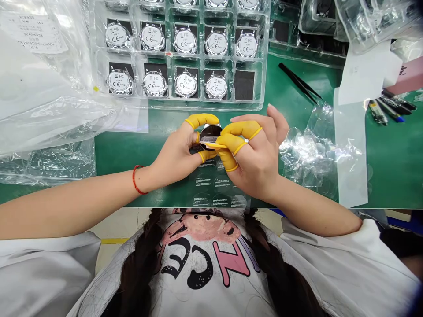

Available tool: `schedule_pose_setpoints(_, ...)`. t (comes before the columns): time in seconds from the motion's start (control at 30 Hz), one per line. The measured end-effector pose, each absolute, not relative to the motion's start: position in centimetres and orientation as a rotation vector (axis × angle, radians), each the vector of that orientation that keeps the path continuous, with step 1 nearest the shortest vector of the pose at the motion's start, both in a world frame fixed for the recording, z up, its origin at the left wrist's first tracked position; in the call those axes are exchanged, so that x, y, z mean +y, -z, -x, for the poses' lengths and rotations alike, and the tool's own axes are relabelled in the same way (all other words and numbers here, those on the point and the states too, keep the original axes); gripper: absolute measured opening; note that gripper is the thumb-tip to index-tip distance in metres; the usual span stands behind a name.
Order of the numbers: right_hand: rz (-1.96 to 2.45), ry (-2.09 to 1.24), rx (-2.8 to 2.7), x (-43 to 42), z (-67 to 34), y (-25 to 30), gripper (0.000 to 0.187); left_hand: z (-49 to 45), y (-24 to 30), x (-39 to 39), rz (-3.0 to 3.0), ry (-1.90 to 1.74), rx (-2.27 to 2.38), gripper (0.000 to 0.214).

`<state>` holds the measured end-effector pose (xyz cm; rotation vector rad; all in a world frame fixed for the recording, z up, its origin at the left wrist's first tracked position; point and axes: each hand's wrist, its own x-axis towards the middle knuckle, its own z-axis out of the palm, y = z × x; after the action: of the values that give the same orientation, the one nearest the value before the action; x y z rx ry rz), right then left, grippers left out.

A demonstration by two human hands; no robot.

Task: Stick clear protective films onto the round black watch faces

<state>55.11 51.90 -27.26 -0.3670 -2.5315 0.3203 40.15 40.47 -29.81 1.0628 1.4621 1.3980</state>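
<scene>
My left hand, with yellow finger cots on its fingertips, grips a round watch case by its rim. The dark, glossy face of the watch is turned up toward me. My right hand, also in yellow finger cots, pinches a thin, flat orange-yellow piece against the lower edge of the watch face. Fingers partly cover this piece, and its kind cannot be made out. Below both hands lies a clear sheet of round film stickers with small white print.
A clear plastic tray holds several watches, backs up, with one bare compartment at front right. Black tweezers and loose clear round films lie to the right. Plastic bags cover the left; pens lie far right.
</scene>
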Motion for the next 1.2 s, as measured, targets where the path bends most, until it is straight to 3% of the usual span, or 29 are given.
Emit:
schedule_pose_setpoints(0.37,0.428,-0.197,-2.669,52.7,-54.2,26.7,0.021,-39.8,31.7,40.7,-1.308,-1.528,1.343,0.05)
schedule_pose_setpoints(0.67,0.386,-0.186,-2.582,53.9,-53.3,26.2,0.019,-39.7,31.5,40.8,-1.146,-1.444,1.388,0.062)
schedule_pose_setpoints(0.93,0.521,-0.825,-2.362,55.5,-54.3,25.2,0.017,-39.8,29.8,41.3,-0.992,-1.363,1.397,0.063)
schedule_pose_setpoints(1.07,0.528,-0.901,-2.236,56.5,-55.0,25.4,0.01,-39.7,29.3,41.4,-0.972,-1.346,1.417,0.062)
schedule_pose_setpoints(1.2,0.363,-0.761,-2.439,56.4,-55.3,25.0,0.014,-39.7,29.2,41.3,-0.968,-1.339,1.412,0.061)
